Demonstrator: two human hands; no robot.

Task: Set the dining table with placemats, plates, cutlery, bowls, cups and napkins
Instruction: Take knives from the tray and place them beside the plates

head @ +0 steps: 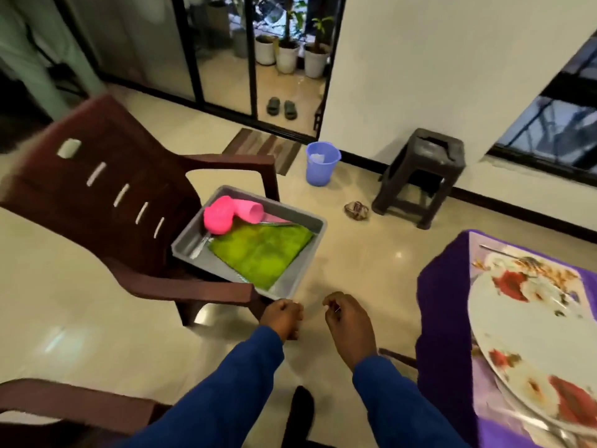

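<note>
A dark brown plastic chair (106, 202) carries a grey tray (284, 287). In the tray lie a bright green cloth (261, 253) and, towards its far corner, two hot-pink cups (231, 213). The dining table (442, 318) wears a deep purple cloth, and its placemat (484, 257) is pale lilac. The plate (523, 331) is white with red and cream flowers and golden-brown sprigs. Both sleeves (245, 376) are royal blue. On the cream floor stand a lavender-blue bucket (321, 163) and a dark grey stool (423, 176).

dim indoor light | floor (371, 253) glare | motion blur | edges warped
</note>
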